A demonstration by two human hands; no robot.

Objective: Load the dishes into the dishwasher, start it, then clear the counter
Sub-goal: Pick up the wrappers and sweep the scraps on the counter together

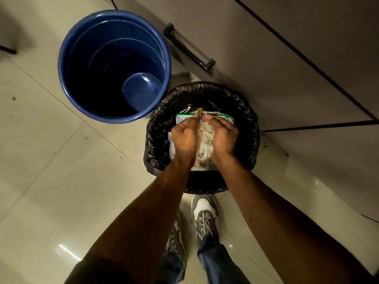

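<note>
Two hands hold rubbish over the black-lined bin (245, 111).
The left hand (185, 138) and right hand (222, 136) press a bundle of wrappers (205, 140) between them, fingers curled round it, with a green-edged packet (183, 116) at the fingertips. The bundle sits over the bin's mouth. A blue bucket (62, 64) stands just beside the bin on the tiled floor (41, 160), near a cabinet handle (188, 49).

No word, brand or number can be read. The green-and-white wrapper (181, 119), toward twelve o'clock inside the black-lined bin (247, 119), bears faint bluish print on its white part. That print is too small and blurred to make out.
</note>
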